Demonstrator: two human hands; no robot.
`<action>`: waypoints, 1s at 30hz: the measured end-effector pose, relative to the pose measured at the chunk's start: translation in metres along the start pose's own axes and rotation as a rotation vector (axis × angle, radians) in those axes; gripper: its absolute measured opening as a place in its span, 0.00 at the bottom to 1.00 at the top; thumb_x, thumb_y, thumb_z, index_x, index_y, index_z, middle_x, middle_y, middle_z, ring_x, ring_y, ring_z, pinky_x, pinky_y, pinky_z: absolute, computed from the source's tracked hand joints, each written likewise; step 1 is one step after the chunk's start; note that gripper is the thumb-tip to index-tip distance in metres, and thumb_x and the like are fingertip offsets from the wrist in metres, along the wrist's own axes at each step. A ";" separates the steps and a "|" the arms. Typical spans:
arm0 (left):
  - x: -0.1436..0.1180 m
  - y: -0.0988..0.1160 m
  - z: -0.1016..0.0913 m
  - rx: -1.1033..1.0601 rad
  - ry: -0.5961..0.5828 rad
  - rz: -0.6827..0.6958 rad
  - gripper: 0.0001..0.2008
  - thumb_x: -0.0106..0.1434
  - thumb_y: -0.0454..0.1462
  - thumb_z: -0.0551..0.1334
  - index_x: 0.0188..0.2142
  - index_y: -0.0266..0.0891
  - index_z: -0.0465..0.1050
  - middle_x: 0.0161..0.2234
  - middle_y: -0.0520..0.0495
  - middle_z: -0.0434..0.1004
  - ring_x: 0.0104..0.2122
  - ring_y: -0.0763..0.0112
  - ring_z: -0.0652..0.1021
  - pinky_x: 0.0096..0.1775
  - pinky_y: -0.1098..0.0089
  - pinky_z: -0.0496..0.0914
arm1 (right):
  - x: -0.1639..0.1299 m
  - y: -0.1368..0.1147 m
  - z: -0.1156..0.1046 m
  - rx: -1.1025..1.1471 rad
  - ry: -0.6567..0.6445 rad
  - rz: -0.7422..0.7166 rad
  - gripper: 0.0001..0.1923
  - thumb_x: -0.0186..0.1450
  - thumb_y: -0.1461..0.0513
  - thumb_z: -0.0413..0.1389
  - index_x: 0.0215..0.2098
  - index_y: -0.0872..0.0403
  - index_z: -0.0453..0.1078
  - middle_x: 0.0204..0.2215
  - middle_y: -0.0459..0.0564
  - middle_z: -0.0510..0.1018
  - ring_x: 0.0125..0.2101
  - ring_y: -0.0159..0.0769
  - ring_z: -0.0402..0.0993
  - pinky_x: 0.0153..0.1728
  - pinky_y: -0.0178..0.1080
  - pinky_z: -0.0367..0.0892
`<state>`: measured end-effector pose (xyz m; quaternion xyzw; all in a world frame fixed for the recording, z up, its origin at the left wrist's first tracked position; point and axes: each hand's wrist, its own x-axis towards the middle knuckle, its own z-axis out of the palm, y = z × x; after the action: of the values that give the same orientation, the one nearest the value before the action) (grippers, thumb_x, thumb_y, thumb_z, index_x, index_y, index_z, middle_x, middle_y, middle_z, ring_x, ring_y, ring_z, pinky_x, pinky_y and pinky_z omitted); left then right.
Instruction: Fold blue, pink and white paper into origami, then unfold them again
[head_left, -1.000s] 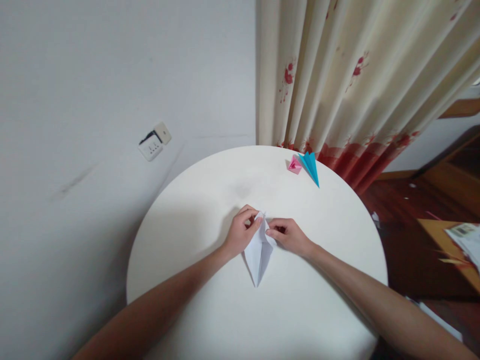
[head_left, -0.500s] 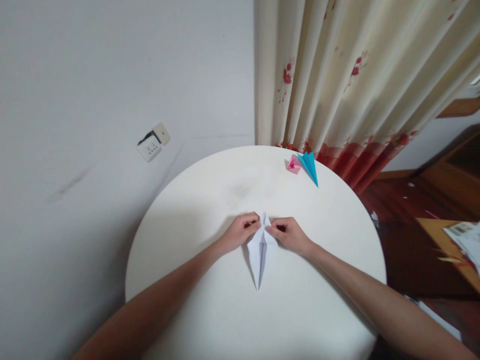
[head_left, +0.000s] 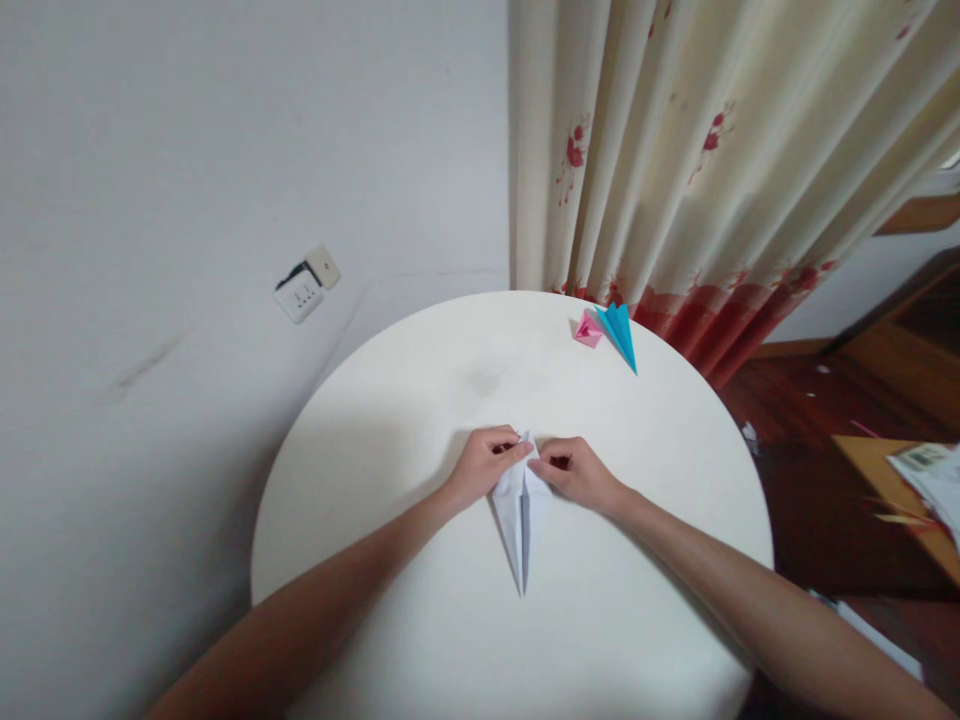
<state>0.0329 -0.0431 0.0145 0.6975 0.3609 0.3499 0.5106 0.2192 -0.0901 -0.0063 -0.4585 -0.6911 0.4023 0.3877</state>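
White folded paper is lying near the middle of the round white table, its long narrow tip pointing toward the person and its wide upper end sitting between the two hands. Going from left to right, the left hand is pinching the paper's upper left edge with curled fingers, and the right hand is pinching the upper right edge just beside it. Farther right, near the table's far rim, a pink paper piece is touching a blue folded paper in front of the curtain.
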 end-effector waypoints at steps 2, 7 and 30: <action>0.001 0.000 0.001 -0.031 0.034 -0.002 0.16 0.60 0.46 0.67 0.24 0.36 0.77 0.24 0.51 0.69 0.26 0.73 0.68 0.27 0.72 0.60 | 0.000 0.001 0.001 -0.033 -0.010 -0.018 0.23 0.68 0.50 0.54 0.20 0.54 0.65 0.19 0.42 0.62 0.23 0.30 0.56 0.25 0.34 0.54; 0.002 -0.004 0.002 -0.026 0.103 0.008 0.16 0.62 0.45 0.65 0.24 0.36 0.78 0.25 0.49 0.71 0.26 0.72 0.70 0.28 0.72 0.61 | 0.000 0.005 0.005 -0.084 -0.017 0.002 0.19 0.67 0.53 0.56 0.22 0.54 0.67 0.20 0.43 0.66 0.23 0.30 0.59 0.25 0.34 0.55; 0.002 -0.016 -0.015 0.664 0.068 0.249 0.16 0.62 0.31 0.65 0.49 0.44 0.74 0.44 0.47 0.72 0.47 0.63 0.73 0.52 0.62 0.68 | -0.015 -0.023 0.014 -0.427 -0.296 -0.372 0.07 0.70 0.61 0.56 0.44 0.53 0.72 0.44 0.53 0.73 0.44 0.38 0.71 0.45 0.38 0.69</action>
<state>0.0184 -0.0309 0.0032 0.8520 0.3840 0.2959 0.1975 0.2031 -0.1132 0.0067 -0.3315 -0.8808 0.2328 0.2450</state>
